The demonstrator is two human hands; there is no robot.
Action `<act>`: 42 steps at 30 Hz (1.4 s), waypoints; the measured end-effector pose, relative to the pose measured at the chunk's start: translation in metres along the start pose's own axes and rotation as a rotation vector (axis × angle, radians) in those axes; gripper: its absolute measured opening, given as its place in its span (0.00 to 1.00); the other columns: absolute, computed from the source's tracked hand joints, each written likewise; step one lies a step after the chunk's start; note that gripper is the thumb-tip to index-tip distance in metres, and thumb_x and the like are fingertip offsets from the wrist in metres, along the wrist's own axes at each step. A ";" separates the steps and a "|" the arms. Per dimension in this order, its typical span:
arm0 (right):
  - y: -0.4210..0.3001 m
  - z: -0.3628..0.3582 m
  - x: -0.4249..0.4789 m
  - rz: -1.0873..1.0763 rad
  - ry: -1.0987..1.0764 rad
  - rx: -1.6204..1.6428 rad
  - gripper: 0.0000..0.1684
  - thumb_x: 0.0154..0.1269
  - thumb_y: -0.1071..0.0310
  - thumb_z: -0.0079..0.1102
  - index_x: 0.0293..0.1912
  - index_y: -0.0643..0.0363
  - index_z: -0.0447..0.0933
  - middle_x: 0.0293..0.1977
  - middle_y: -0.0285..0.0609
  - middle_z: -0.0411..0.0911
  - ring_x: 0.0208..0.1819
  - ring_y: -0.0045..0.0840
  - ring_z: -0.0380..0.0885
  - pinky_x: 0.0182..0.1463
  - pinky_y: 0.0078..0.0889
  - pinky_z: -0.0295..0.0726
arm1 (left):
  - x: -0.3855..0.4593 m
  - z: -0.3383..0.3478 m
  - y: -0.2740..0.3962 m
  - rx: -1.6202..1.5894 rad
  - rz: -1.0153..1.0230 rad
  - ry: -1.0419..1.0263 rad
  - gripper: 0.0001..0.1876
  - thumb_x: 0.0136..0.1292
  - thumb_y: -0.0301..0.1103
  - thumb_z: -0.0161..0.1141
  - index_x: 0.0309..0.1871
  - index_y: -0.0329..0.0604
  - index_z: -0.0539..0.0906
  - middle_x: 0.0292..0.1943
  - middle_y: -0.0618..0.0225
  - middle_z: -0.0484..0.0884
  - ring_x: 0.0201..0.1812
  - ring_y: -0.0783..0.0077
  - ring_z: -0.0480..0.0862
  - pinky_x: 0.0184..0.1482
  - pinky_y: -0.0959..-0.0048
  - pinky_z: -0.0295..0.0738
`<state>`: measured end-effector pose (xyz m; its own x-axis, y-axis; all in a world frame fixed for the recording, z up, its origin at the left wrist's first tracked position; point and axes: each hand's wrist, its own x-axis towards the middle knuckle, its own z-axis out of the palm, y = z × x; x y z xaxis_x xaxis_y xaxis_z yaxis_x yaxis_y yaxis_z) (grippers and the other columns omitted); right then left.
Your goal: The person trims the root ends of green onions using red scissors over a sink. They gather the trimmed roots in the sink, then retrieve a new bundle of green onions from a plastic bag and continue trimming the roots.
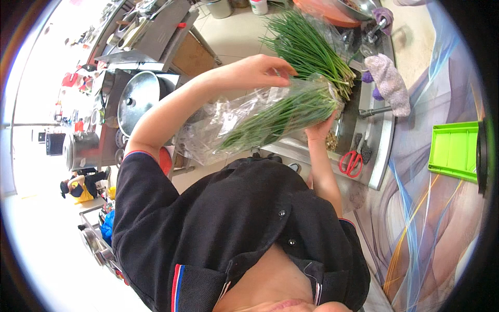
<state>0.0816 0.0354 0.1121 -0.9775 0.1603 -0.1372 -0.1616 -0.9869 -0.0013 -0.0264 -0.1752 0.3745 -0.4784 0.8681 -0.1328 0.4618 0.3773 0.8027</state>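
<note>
My right hand grips the root end of a bunch of long thin green stalks, likely chives, inside a clear plastic bag. The bag's loose end spreads towards my left forearm. My left hand is above the bag with curved fingers and a gap between thumb and fingers; it shows nothing held, though the thumb is close to the plastic. A larger loose bunch of the same greens lies just beyond, at the edge of a metal sink. Red-handled scissors lie to the right of my right forearm.
A pale cloth hangs over the tap fittings at the metal sink's rim. A light green plastic tray is at far right. An orange basin and a metal bowl stand beyond. At left are a lidded pan and a distant person.
</note>
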 end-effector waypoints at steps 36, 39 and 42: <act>0.009 -0.016 0.025 -0.061 -0.087 0.187 0.37 0.64 0.37 0.49 0.64 0.49 0.66 0.63 0.40 0.67 0.62 0.40 0.66 0.64 0.55 0.65 | -0.086 0.015 -0.005 0.713 0.243 -0.186 0.33 0.66 0.32 0.52 0.72 0.40 0.54 0.73 0.52 0.50 0.71 0.55 0.57 0.68 0.59 0.58; 0.015 -0.011 0.027 -0.069 -0.051 0.127 0.36 0.64 0.36 0.48 0.63 0.49 0.67 0.62 0.40 0.68 0.62 0.39 0.66 0.64 0.54 0.66 | -0.071 0.036 -0.022 0.578 0.221 -0.084 0.31 0.66 0.31 0.52 0.71 0.38 0.56 0.72 0.50 0.52 0.72 0.53 0.56 0.68 0.60 0.58; 0.023 -0.004 0.026 -0.083 -0.002 0.055 0.37 0.64 0.35 0.47 0.64 0.48 0.65 0.63 0.40 0.67 0.63 0.40 0.66 0.64 0.54 0.66 | -0.054 0.048 -0.028 0.674 0.075 -0.029 0.34 0.59 0.31 0.59 0.68 0.35 0.60 0.63 0.48 0.64 0.65 0.51 0.64 0.64 0.61 0.65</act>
<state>0.0530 0.0164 0.1040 -0.9608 0.2411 -0.1371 -0.2488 -0.9677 0.0417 0.0223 -0.2168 0.3311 -0.4112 0.9044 -0.1142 0.8620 0.4265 0.2738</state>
